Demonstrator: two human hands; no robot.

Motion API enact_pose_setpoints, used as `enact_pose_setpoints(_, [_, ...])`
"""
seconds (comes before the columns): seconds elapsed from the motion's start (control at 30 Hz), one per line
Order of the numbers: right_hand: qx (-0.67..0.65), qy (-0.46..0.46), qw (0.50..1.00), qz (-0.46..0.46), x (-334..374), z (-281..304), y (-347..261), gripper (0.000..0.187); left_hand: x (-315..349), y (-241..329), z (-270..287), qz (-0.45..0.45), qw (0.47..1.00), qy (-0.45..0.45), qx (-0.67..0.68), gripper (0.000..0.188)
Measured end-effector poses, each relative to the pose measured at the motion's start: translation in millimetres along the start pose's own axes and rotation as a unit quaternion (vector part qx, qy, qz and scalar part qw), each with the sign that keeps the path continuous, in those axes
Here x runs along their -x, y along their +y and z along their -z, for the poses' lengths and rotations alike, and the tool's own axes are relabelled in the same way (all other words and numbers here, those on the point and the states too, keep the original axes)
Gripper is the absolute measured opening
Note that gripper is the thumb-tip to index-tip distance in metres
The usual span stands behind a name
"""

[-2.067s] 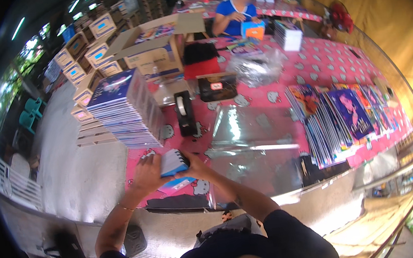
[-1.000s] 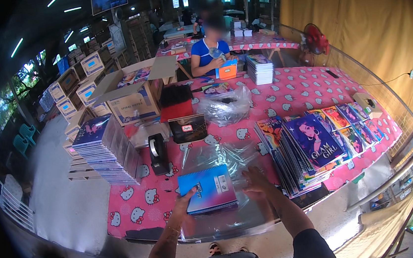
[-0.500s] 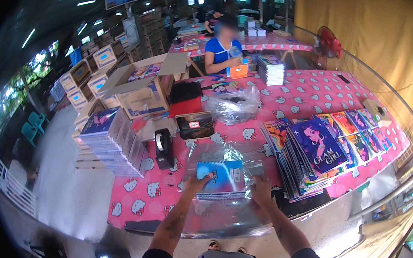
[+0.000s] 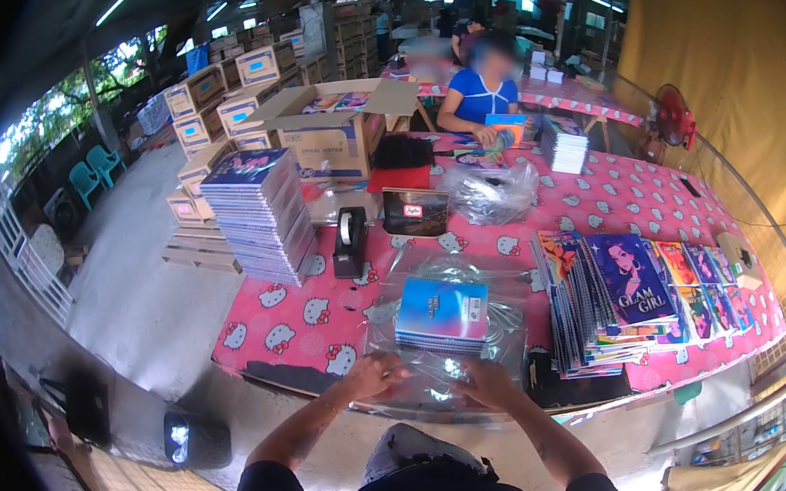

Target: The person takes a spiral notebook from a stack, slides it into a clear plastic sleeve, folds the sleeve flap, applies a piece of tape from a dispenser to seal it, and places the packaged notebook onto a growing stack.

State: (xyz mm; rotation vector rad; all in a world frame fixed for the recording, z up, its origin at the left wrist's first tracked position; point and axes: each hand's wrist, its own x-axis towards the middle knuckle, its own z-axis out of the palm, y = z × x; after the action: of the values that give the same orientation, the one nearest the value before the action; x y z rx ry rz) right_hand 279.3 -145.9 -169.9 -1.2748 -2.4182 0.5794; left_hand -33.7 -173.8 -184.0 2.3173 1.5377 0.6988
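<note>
A small stack of blue spiral notebooks [image 4: 441,311] lies on a clear plastic sheet [image 4: 507,353] in front of me. The sheet spreads out past the stack on all sides and shines with reflections. On the near side of the stack, my left hand [image 4: 375,376] is closed with its fingers curled at the sheet's near left part. My right hand [image 4: 486,384] pinches the sheet's near edge, a little right of the stack's middle. Both hands are apart from the notebooks. A black tape dispenser [image 4: 349,242] stands beyond the left hand.
A tall notebook stack [image 4: 263,222] stands at the left, before an open carton [image 4: 334,147]. Several glossy notebooks [image 4: 625,280] are piled at the right. Crumpled plastic [image 4: 492,191] lies on the pink tablecloth [image 4: 269,328]. Across the table a person [image 4: 483,95] in blue handles a notebook.
My hands have left the sides of the blue notebook stack and come nearer to me, onto the plastic sheet's near part. My view has shifted, so the scene sits further right.
</note>
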Motion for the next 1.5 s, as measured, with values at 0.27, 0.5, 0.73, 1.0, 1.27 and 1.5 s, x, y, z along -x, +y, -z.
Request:
enact_pose_setpoints(0.27, [-0.205, -0.026, 0.978, 0.031, -15, 69, 26, 0.027, -26, -26, 68, 0.002, 0.975, 0.051, 0.218, 0.018])
enact_pose_setpoints(0.5, [-0.162, 0.182, 0.965, -0.102, -58, 69, 85, 0.02, -119, -99, 72, 0.201, 0.934, -0.088, 0.283, 0.012])
enact_pose_setpoints(0.73, [-0.499, 0.105, 0.832, -0.218, -98, 45, 121, 0.021, -121, -110, 31, 0.363, 0.75, -0.083, 0.547, 0.028])
enact_pose_setpoints(1.0, [-0.549, -0.013, 0.771, -0.323, -91, 18, 112, 0.025, -127, -93, 6, 0.389, 0.68, -0.055, 0.619, 0.029])
enact_pose_setpoints(1.27, [-0.497, 0.017, 0.803, -0.328, -79, 20, 111, 0.023, -135, -86, 1, 0.376, 0.703, -0.093, 0.596, 0.014])
enact_pose_setpoints(1.5, [0.19, 0.238, 0.92, -0.246, -59, 7, 2, 0.044, -102, -94, 34, 0.422, 0.684, -0.019, 0.594, 0.013])
